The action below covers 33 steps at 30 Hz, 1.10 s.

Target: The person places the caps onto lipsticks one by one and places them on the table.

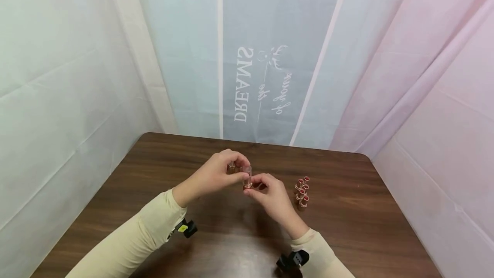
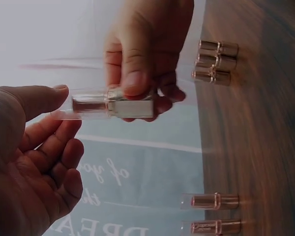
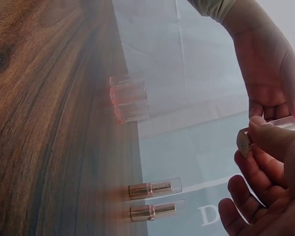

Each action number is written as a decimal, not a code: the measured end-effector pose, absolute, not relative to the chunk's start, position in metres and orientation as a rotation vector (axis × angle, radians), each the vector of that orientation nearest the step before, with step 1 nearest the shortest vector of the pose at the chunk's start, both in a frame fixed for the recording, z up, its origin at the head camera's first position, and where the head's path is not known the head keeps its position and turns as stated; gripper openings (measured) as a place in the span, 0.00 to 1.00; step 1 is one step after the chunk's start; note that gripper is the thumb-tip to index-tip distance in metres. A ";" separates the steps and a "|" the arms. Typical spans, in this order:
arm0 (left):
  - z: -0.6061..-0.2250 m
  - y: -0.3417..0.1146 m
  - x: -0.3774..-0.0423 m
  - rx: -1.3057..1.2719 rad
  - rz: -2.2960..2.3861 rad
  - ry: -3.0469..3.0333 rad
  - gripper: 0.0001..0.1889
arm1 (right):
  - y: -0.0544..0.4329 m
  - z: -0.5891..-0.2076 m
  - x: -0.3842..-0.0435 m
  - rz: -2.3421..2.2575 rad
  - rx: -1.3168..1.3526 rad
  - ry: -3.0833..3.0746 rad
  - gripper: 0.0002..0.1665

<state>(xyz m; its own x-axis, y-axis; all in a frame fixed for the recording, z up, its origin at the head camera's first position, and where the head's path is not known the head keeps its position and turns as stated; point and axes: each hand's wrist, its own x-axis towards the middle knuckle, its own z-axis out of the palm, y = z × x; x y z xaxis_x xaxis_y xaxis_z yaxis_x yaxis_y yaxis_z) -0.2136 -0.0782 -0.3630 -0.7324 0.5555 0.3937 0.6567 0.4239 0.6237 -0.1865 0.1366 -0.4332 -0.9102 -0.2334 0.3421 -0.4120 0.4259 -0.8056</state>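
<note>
Between both hands a lipstick with a clear cap and a shiny gold base is held upright above the table. My left hand pinches the clear cap at its end between thumb and fingers. Lower down, my right hand pinches the gold base. In the left wrist view the cap surrounds the upper part of the tube. Two more lipsticks with clear caps stand behind the left hand, mostly hidden in the head view.
Several lipsticks without caps stand grouped on the brown table, right of the right hand. Several loose clear caps stand together in the right wrist view. Fabric curtains hang behind the table's far edge.
</note>
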 end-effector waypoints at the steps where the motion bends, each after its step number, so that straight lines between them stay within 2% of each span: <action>1: -0.364 -0.078 -0.213 -1.097 -1.199 -2.542 0.07 | 0.137 -0.434 -0.186 1.488 0.568 -2.492 0.11; 15: -0.368 -0.074 -0.210 -1.128 -1.149 -2.499 0.07 | 0.139 -0.432 -0.186 1.410 0.603 -2.447 0.13; 20: -0.370 -0.075 -0.209 -1.138 -1.137 -2.508 0.07 | 0.138 -0.430 -0.183 1.389 0.619 -2.492 0.10; 27: -0.377 -0.089 -0.203 -1.019 -1.177 -2.484 0.15 | 0.141 -0.431 -0.190 1.463 0.653 -2.481 0.12; 33: -0.388 -0.117 -0.203 -0.854 -1.166 -2.520 0.17 | 0.144 -0.434 -0.211 1.465 0.500 -2.520 0.11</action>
<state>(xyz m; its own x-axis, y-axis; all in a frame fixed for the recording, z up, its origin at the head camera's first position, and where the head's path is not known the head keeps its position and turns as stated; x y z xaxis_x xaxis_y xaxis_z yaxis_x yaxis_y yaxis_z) -0.2034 -0.1171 -0.3879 -0.8018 0.4085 0.4362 0.5969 0.5119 0.6177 -0.2111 0.1439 -0.4336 -0.9264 -0.1951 0.3220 -0.3763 0.4567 -0.8061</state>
